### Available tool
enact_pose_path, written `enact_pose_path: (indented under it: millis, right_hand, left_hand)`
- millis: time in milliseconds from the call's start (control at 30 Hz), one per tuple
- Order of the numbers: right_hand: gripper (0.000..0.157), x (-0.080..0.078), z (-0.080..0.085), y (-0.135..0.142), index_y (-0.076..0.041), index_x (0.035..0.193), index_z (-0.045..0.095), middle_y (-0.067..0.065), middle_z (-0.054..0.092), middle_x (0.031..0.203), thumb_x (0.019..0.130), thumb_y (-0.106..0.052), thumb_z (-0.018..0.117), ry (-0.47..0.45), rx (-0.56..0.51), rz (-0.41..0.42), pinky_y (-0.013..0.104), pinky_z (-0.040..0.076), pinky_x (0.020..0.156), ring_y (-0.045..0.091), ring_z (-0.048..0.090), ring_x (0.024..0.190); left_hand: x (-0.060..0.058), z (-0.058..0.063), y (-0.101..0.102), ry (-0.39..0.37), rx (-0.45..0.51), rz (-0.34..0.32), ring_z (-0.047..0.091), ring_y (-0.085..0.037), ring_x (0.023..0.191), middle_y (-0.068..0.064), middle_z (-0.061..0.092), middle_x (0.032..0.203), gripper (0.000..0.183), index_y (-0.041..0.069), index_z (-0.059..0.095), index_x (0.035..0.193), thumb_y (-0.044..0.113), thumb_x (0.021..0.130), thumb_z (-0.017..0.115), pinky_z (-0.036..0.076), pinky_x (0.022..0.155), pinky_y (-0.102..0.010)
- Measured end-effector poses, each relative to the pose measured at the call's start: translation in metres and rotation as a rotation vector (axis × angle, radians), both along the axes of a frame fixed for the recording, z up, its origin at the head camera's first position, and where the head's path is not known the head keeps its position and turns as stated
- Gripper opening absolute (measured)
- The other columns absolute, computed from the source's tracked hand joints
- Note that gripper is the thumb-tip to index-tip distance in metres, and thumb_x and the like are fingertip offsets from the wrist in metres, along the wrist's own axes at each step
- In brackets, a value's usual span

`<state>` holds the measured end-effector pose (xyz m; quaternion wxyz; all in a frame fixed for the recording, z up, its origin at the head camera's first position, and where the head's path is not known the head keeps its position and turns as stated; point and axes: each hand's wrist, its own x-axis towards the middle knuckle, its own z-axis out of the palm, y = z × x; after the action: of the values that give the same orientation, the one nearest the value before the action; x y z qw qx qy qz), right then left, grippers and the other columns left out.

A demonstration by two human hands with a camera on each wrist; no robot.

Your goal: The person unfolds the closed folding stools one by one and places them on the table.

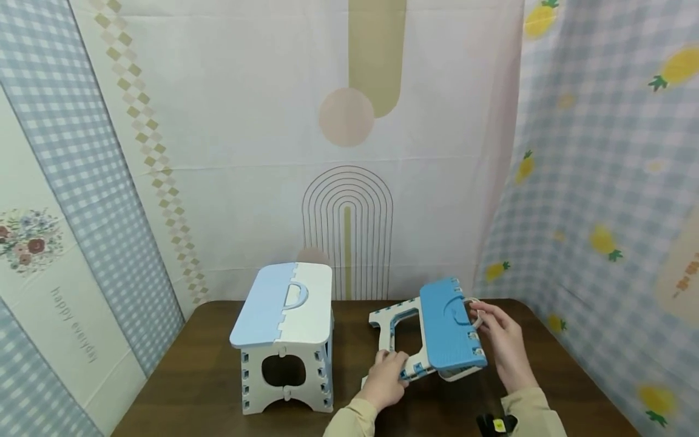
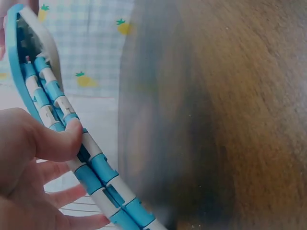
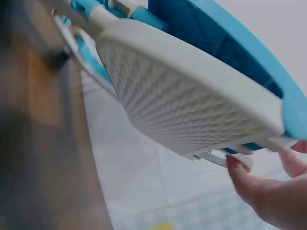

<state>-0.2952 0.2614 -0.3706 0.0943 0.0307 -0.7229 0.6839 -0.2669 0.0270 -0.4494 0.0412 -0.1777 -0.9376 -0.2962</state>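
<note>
A blue and white folding stool (image 1: 446, 334) is tilted and partly folded over the right side of the table. My left hand (image 1: 384, 380) grips its leg frame; in the left wrist view the thumb (image 2: 64, 141) presses the hinged edge, with the other fingers behind. At the seat's far right edge, my right hand (image 1: 503, 346) pinches the white carry handle (image 1: 476, 314). The right wrist view shows the seat's textured white half (image 3: 177, 98) folded toward the blue half (image 3: 240, 38), a gap between them.
A second folding stool (image 1: 306, 309), light blue and white, stands unfolded and upright to the left on the brown wooden table (image 1: 185, 364). Patterned cloths (image 1: 246, 109) hang behind and at both sides. A small black object with a yellow label (image 1: 498, 424) lies by the right sleeve.
</note>
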Motion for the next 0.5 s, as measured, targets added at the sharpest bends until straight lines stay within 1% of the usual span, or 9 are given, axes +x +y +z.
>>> enact_pose_path:
  millis: [67, 133, 200, 267, 333, 433, 500]
  right_hand:
    - [0.036, 0.003, 0.004, -0.005, -0.005, 0.125, 0.062, -0.006, 0.059, 0.125, 0.1, -0.03, 0.053, 0.064, -0.08, 0.0, 0.015, 0.051, 0.088, 0.0, 0.061, 0.106]
    - [0.035, 0.005, 0.006, -0.009, -0.001, 0.123, 0.062, -0.005, 0.06, 0.126, 0.099, -0.025, 0.055, 0.107, -0.158, 0.004, 0.016, 0.052, 0.089, 0.001, 0.061, 0.11]
    - [0.035, 0.008, 0.009, -0.013, 0.002, 0.124, 0.062, -0.005, 0.062, 0.125, 0.099, -0.021, 0.056, 0.132, -0.191, 0.002, 0.016, 0.052, 0.09, 0.001, 0.058, 0.117]
    - [0.037, 0.009, 0.015, -0.018, 0.007, 0.125, 0.059, -0.005, 0.063, 0.125, 0.099, -0.019, 0.056, 0.159, -0.187, -0.002, 0.015, 0.05, 0.092, 0.0, 0.053, 0.123]
    - [0.038, 0.01, 0.022, -0.024, 0.009, 0.125, 0.058, -0.005, 0.063, 0.127, 0.098, -0.017, 0.057, 0.187, -0.157, -0.002, 0.012, 0.048, 0.094, -0.001, 0.05, 0.127]
    - [0.037, 0.009, 0.033, -0.033, 0.01, 0.124, 0.059, -0.004, 0.062, 0.133, 0.096, -0.015, 0.061, 0.229, -0.121, 0.007, 0.011, 0.047, 0.096, 0.0, 0.053, 0.125]
    - [0.037, 0.01, 0.039, -0.038, 0.009, 0.123, 0.06, -0.003, 0.058, 0.139, 0.095, -0.014, 0.062, 0.241, -0.095, 0.016, 0.011, 0.047, 0.096, -0.001, 0.055, 0.121]
  left_hand:
    - [0.001, 0.002, -0.001, -0.019, 0.037, -0.013, 0.046, -0.031, 0.123, -0.006, 0.062, 0.117, 0.037, 0.012, 0.056, 0.121, 0.008, 0.086, 0.07, 0.052, 0.083, -0.041]
    - [0.002, 0.002, -0.001, -0.038, 0.077, -0.024, 0.046, -0.03, 0.124, -0.005, 0.063, 0.119, 0.037, 0.012, 0.056, 0.12, 0.007, 0.086, 0.07, 0.052, 0.086, -0.037]
    - [0.003, 0.0, -0.002, -0.065, 0.136, -0.034, 0.046, -0.029, 0.125, -0.005, 0.064, 0.12, 0.036, 0.012, 0.057, 0.119, 0.007, 0.085, 0.071, 0.052, 0.087, -0.034]
    - [0.004, -0.002, -0.003, -0.082, 0.202, -0.049, 0.045, -0.029, 0.125, -0.007, 0.063, 0.121, 0.037, 0.011, 0.058, 0.119, 0.009, 0.085, 0.072, 0.051, 0.09, -0.033]
    - [0.004, -0.003, -0.004, -0.107, 0.282, -0.067, 0.045, -0.029, 0.126, -0.009, 0.06, 0.123, 0.038, 0.01, 0.058, 0.121, 0.01, 0.085, 0.072, 0.051, 0.092, -0.033]
    - [0.005, -0.005, -0.007, -0.136, 0.385, -0.09, 0.043, -0.03, 0.128, -0.011, 0.057, 0.127, 0.041, 0.007, 0.057, 0.125, 0.012, 0.087, 0.071, 0.048, 0.096, -0.035]
    - [0.008, -0.006, -0.006, -0.16, 0.429, -0.103, 0.043, -0.031, 0.128, -0.012, 0.055, 0.128, 0.043, 0.006, 0.056, 0.127, 0.013, 0.087, 0.071, 0.047, 0.098, -0.037]
